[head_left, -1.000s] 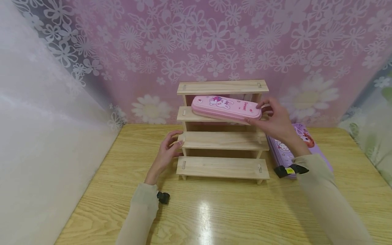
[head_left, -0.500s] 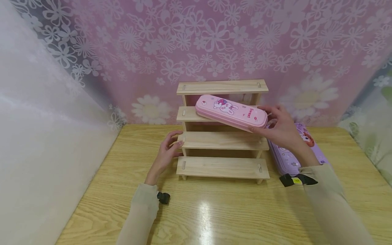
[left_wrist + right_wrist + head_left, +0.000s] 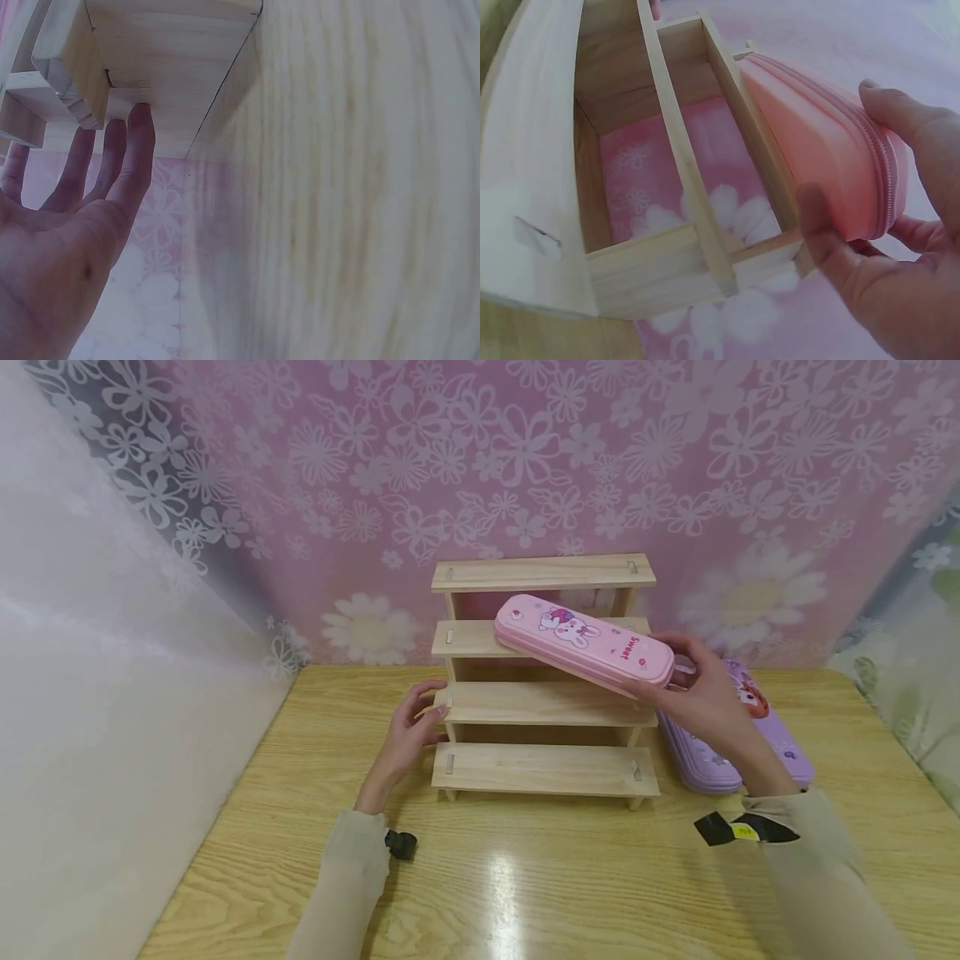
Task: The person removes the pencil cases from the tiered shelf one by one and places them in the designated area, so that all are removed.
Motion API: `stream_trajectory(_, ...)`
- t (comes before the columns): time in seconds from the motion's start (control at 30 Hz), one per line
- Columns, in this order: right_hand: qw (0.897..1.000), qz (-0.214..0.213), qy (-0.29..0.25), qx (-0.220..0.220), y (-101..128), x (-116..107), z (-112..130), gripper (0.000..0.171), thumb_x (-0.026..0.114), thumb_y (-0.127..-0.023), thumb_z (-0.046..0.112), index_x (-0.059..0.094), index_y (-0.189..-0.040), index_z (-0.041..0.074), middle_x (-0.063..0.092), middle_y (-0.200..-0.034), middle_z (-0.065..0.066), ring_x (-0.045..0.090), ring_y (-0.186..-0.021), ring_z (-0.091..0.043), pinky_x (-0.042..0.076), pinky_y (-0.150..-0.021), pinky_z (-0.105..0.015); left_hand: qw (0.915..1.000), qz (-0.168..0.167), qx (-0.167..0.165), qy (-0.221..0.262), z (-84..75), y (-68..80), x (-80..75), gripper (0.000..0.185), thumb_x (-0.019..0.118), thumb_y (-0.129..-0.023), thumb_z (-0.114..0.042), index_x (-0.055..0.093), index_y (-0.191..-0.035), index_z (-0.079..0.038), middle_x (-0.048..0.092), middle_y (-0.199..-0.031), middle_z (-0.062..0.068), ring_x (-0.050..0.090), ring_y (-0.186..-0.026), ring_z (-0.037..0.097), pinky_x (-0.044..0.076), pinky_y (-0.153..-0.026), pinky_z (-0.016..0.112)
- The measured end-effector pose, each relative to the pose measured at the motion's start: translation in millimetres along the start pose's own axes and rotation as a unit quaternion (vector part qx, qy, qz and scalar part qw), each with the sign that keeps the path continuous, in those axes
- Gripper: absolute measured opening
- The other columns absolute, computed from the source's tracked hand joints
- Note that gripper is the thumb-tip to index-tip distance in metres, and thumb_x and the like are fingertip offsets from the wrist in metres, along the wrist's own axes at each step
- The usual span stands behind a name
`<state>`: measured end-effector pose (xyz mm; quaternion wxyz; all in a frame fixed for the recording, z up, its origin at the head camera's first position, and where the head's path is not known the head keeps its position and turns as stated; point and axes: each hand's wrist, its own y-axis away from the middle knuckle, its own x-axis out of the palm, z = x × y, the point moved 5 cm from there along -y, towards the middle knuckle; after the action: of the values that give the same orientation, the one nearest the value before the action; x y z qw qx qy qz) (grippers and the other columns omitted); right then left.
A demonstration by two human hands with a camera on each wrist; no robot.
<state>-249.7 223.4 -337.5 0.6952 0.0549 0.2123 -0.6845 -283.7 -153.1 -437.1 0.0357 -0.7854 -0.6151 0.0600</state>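
My right hand (image 3: 693, 689) grips the right end of a pink pencil case (image 3: 585, 643) printed with a rabbit, holding it tilted over the upper steps of a wooden stepped shelf (image 3: 543, 768). In the right wrist view, my thumb and fingers (image 3: 900, 120) wrap round the end of the pink pencil case (image 3: 817, 142) beside the wooden shelf (image 3: 675, 172). My left hand (image 3: 412, 722) rests with straight fingers against the shelf's left side, fingertips (image 3: 139, 120) touching the wooden shelf (image 3: 172, 45).
A purple pencil case (image 3: 757, 727) lies on the wooden table (image 3: 525, 885) to the right of the shelf, partly behind my right hand. A floral pink curtain (image 3: 525, 468) hangs behind, a white sheet (image 3: 97, 693) at the left.
My right hand has drawn the pink pencil case rightward and down off the second shelf step, tilting it more. The left hand has stayed against the shelf.
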Motion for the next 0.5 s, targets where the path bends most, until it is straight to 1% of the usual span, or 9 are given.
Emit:
stream_trajectory(0.1,0.997,-0.001,-0.082,-0.003,8,-6,-3,0.064,0.074,-0.080,0.005,0.043,-0.136,0.013,0.044,-0.124,0.004,0.062,-0.097,0.001,0.054,-0.072,-0.013,1.0000,0.004,-0.001,-0.001,-8.5,2.8,2.8,0.041,0.054,-0.097,-0.021,0.044,-0.137,-0.014,0.048,-0.129,0.017,0.055,-0.108,0.026,0.052,-0.083,0.059)
stream_trajectory(0.23,0.990,-0.009,-0.142,-0.018,19,-17,-9,0.067,0.074,-0.077,-0.003,0.045,-0.135,0.011,0.044,-0.130,0.001,0.062,-0.101,-0.002,0.055,-0.074,-0.014,1.0000,0.005,-0.005,-0.002,-14.0,5.4,4.4,0.043,0.053,-0.097,-0.019,0.042,-0.138,-0.011,0.048,-0.128,0.016,0.053,-0.108,0.025,0.050,-0.085,0.062)
stream_trajectory(0.3,0.984,-0.010,-0.173,-0.032,23,-21,-12,0.068,0.072,-0.077,-0.008,0.044,-0.136,0.008,0.044,-0.133,-0.001,0.062,-0.103,-0.004,0.055,-0.075,-0.015,1.0000,0.004,-0.007,-0.001,-15.0,6.0,4.7,0.043,0.053,-0.098,-0.019,0.041,-0.138,-0.010,0.048,-0.128,0.015,0.054,-0.107,0.024,0.049,-0.086,0.063)
stream_trajectory(0.37,0.977,-0.011,-0.208,-0.051,27,-27,-14,0.070,0.069,-0.076,-0.015,0.042,-0.137,0.004,0.045,-0.134,-0.004,0.061,-0.102,-0.008,0.056,-0.075,-0.017,1.0000,0.003,-0.008,0.002,-15.1,6.1,5.0,0.044,0.053,-0.097,-0.019,0.041,-0.138,-0.009,0.049,-0.127,0.015,0.054,-0.106,0.024,0.048,-0.086,0.064)
stream_trajectory(0.5,0.969,-0.027,-0.231,-0.083,35,-40,-17,0.069,0.064,-0.075,-0.021,0.042,-0.136,0.000,0.046,-0.131,-0.006,0.060,-0.104,-0.009,0.055,-0.077,-0.017,0.9999,0.001,-0.010,0.002,-14.5,6.0,5.6,0.044,0.054,-0.097,-0.020,0.042,-0.138,-0.009,0.050,-0.124,0.014,0.056,-0.105,0.022,0.049,-0.086,0.062)
